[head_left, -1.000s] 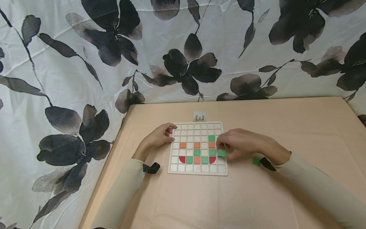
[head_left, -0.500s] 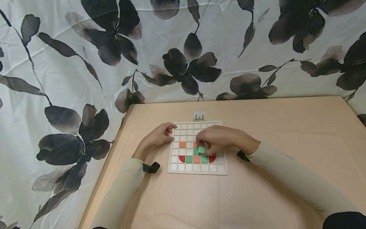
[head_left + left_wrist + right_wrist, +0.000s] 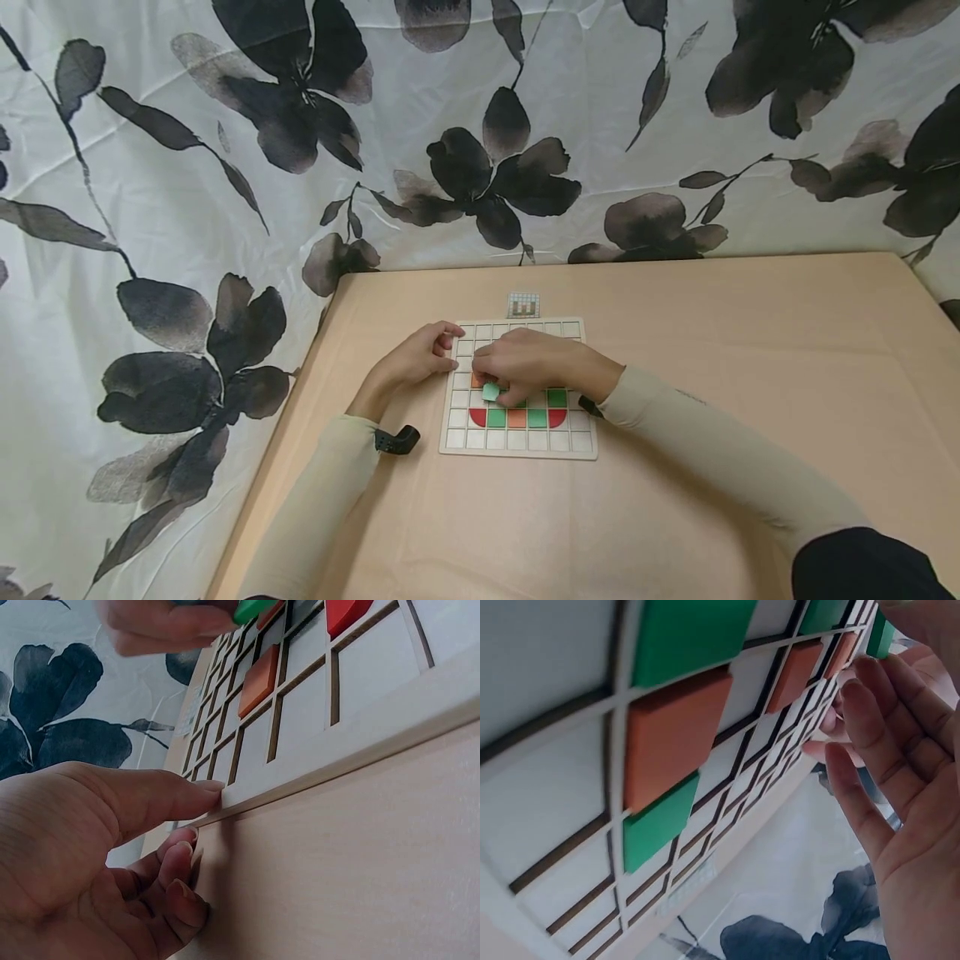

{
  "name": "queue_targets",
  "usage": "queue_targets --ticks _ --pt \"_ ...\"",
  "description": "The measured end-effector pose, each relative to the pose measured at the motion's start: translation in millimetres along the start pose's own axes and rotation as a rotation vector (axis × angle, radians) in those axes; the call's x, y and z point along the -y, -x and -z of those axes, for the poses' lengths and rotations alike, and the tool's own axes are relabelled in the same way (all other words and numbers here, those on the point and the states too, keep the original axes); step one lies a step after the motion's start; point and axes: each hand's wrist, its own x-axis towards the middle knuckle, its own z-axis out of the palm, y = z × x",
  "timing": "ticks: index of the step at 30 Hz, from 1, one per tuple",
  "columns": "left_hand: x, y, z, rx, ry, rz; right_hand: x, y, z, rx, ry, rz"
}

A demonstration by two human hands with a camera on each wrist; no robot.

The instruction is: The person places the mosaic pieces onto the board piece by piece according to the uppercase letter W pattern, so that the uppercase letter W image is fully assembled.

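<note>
In the head view a white grid board [image 3: 459,442] lies on the table, with green, orange and red tiles in some of its squares. My left hand [image 3: 412,364] holds the board at its upper left edge. The left wrist view shows the thumb [image 3: 176,796] on the rim and the other fingers curled beside the edge. My right hand [image 3: 528,362] pinches a green square tile [image 3: 491,392] over the left part of the board, close to an orange tile [image 3: 259,681]. That hand covers several middle squares from above.
A small card with a printed grid pattern [image 3: 523,305] lies just beyond the board's far edge. The wooden table [image 3: 675,517] reaches back to a white cloth with dark flowers [image 3: 495,183]. Red tiles [image 3: 557,418] sit at both ends of one row.
My right hand has carried the green tile leftward across the board, from its right edge to the left part. The left hand stays in place.
</note>
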Motion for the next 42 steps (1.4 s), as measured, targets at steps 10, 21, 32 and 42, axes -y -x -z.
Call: queue_targets --ticks 10,21,32,42 --pt "-3.6 -1.2 0.3 -0.003 -0.012 0.002 2.7 -14.2 -5.2 -0.002 0.082 0.077" --pt "-4.3 -2.3 -1.1 -0.011 -0.008 -0.006 0.3 -14.7 -7.7 0.005 0.085 0.085" --pt "-5.3 -2.2 -0.5 -0.015 -0.005 0.006 -8.7 -2.1 -3.4 -0.027 0.011 0.071" --pt "-5.6 -2.3 -3.1 -0.019 0.010 0.028 -19.4 28.4 -2.4 -0.064 -0.040 0.027"
